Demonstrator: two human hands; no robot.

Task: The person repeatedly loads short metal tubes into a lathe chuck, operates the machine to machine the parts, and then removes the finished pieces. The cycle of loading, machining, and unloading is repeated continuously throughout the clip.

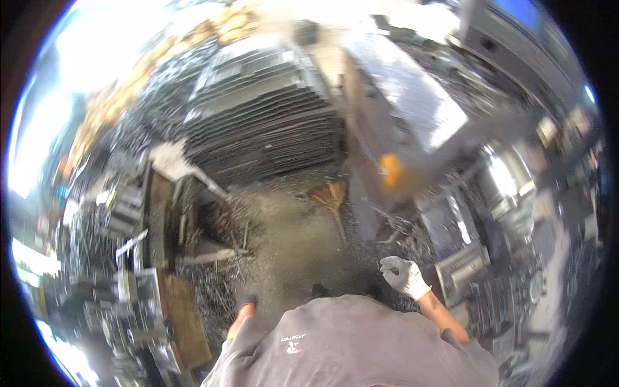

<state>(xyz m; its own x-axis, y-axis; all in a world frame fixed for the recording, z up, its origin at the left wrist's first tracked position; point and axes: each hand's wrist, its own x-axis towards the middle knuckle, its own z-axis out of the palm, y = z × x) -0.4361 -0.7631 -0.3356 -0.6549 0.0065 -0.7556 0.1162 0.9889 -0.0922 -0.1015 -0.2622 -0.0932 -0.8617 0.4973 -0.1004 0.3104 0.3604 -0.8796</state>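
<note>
My right hand (pixel 405 278), in a grey and white work glove with a yellow-edged cuff, is held out at my right side. Its fingers are loosely bent, with a gap between them and the thumb, and I see nothing in it. Low at my left side hangs my left hand (pixel 249 300), in a dark glove; it is small and smeared, so its fingers do not show clearly. Neither hand visibly touches anything. Between them is the front of my grey shirt (pixel 348 345). Nearest to the right hand is a dark metal machine part (pixel 461 264) with a light frame.
Ahead stands a tall stack of dark metal plates (pixel 264 135). A brown broom-like tool (pixel 332 197) lies on the dirty floor (pixel 277 222). To the right is a long bench (pixel 412 90) with an orange knob-like thing (pixel 391 169). Metal scraps and a brown board (pixel 185 316) line the left.
</note>
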